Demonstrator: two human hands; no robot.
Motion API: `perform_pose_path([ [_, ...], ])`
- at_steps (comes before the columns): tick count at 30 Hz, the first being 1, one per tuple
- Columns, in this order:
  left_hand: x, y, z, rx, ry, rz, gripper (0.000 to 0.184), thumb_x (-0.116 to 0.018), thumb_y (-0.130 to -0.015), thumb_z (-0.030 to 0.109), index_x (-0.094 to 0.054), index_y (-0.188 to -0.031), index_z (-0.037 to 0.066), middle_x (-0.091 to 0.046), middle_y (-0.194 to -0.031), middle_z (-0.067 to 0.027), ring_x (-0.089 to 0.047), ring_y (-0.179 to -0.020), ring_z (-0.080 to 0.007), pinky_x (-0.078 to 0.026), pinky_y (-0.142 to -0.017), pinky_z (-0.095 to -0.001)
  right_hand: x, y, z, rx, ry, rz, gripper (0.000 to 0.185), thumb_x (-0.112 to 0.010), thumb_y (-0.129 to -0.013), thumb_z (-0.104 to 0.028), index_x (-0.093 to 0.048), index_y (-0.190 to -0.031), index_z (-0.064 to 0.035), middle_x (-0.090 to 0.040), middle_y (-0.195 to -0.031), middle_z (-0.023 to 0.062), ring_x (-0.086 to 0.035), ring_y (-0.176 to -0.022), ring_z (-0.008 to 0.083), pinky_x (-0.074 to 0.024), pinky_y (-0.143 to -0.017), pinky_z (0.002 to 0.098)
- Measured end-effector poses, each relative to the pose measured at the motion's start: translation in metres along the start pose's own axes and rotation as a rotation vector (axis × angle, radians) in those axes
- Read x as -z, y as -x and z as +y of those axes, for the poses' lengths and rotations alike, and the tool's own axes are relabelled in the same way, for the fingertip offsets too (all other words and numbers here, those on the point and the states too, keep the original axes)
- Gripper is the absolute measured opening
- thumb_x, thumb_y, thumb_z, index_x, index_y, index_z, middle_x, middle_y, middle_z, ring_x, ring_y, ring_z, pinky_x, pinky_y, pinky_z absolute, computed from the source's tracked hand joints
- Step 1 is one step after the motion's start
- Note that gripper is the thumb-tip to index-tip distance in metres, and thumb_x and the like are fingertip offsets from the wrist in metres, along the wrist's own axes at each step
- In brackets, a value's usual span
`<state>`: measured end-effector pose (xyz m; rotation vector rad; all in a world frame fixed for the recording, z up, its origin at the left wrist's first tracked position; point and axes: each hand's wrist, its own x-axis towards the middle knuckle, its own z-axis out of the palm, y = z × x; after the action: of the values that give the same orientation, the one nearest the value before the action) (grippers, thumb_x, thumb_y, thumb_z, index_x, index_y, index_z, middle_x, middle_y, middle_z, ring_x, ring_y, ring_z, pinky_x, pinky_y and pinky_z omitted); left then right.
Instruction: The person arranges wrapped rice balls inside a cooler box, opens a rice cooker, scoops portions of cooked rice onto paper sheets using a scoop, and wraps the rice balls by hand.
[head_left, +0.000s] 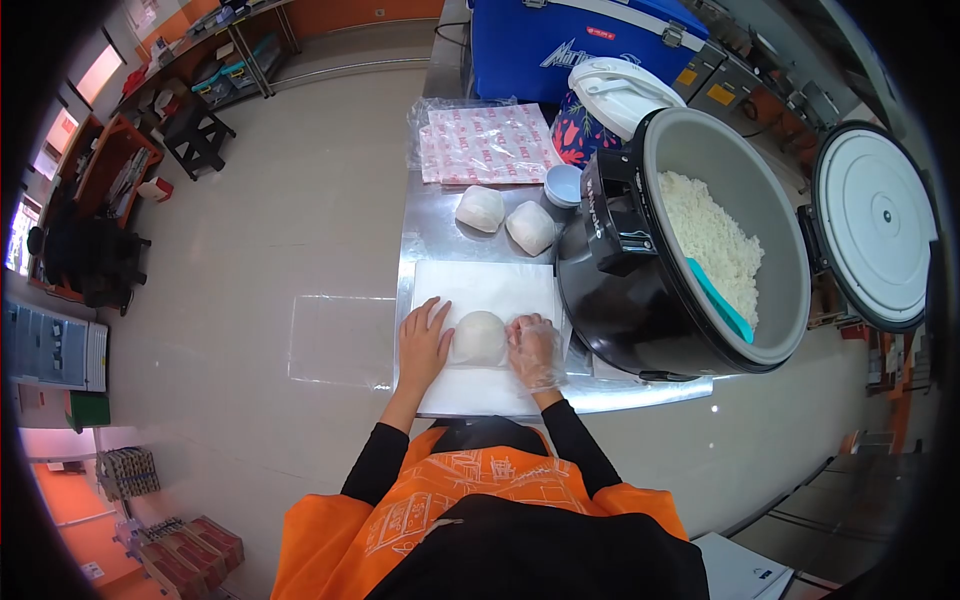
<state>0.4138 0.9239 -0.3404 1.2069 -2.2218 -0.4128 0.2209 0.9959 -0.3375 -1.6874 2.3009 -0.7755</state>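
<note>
A white, smooth, rounded bundle (479,338), which looks like a wrapped portion of rice, lies between my hands on white wrapping paper (484,285). At its left side, my bare left hand (425,342) rests on the paper with fingers spread and the thumb close to the bundle. My right hand (535,350) wears a clear plastic glove. Its fingers are curled together against the bundle's right edge; what they pinch, if anything, is hidden. Beyond the paper sit two similar white bundles, one on the left (480,208) and one on the right (530,229).
To the right stands a large black rice cooker (625,300) holding cooked rice (705,230) and a teal paddle (722,300), its lid (880,225) open. Behind are printed wrapping sheets (490,143), a light blue cup (563,185) and a blue cooler box (590,50). The metal table (425,230) ends at the left.
</note>
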Motion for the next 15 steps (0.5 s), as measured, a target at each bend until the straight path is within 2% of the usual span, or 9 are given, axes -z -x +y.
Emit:
perform_pose_path([
  [3,-0.001,0.0,-0.001,-0.095,-0.091,-0.007,0.026,-0.063,-0.084,0.018,-0.066,-0.11,0.012,-0.053,-0.128,-0.0061,-0.039,-0.128,-0.0299,-0.028,-0.107,-0.0461,-0.009,0.006,0.003,0.027,0.001,0.081,0.013,-0.058,-0.083,-0.019,-0.06,-0.088,-0.0072,-0.059,-0.093,0.0133,-0.055,-0.09,0.034,-0.0435,-0.076,0.0455],
  [6,0.004,-0.003,-0.003,-0.126,-0.087,-0.022,0.02,-0.065,-0.083,0.018,-0.069,-0.102,0.012,-0.054,-0.127,-0.0044,-0.038,-0.129,-0.0289,-0.026,-0.11,-0.0468,-0.008,0.002,0.004,0.027,-0.017,0.078,0.016,-0.056,-0.084,-0.02,-0.06,-0.092,-0.0068,-0.058,-0.093,0.0132,-0.055,-0.09,0.034,-0.0432,-0.076,0.0452],
  [9,0.008,-0.01,-0.003,-0.171,-0.065,-0.05,0.014,-0.065,-0.083,0.016,-0.071,-0.094,0.012,-0.056,-0.125,-0.0042,-0.041,-0.128,-0.0273,-0.028,-0.109,-0.047,0.002,0.001,0.003,0.019,-0.057,0.045,0.018,-0.056,-0.083,-0.019,-0.061,-0.096,-0.0075,-0.057,-0.094,0.013,-0.055,-0.09,0.0336,-0.0433,-0.077,0.0447],
  [12,0.003,-0.016,-0.016,-0.247,-0.043,-0.14,0.021,-0.064,-0.082,0.018,-0.069,-0.102,0.012,-0.057,-0.125,-0.0057,-0.053,-0.117,-0.0274,-0.039,-0.101,-0.0433,0.022,0.003,-0.011,0.079,-0.087,0.135,0.018,-0.058,-0.082,-0.016,-0.06,-0.098,-0.0077,-0.056,-0.096,0.0126,-0.055,-0.091,0.033,-0.0437,-0.078,0.0441],
  [15,0.021,-0.032,-0.002,0.008,0.194,-0.281,0.032,-0.065,-0.082,0.022,-0.064,-0.113,0.012,-0.059,-0.123,-0.008,-0.062,-0.1,-0.0296,-0.049,-0.087,-0.0401,0.041,0.013,-0.029,0.136,-0.109,0.175,0.019,-0.061,-0.08,-0.017,-0.06,-0.098,-0.0105,-0.055,-0.096,0.01,-0.056,-0.09,0.0309,-0.0448,-0.077,0.0435],
])
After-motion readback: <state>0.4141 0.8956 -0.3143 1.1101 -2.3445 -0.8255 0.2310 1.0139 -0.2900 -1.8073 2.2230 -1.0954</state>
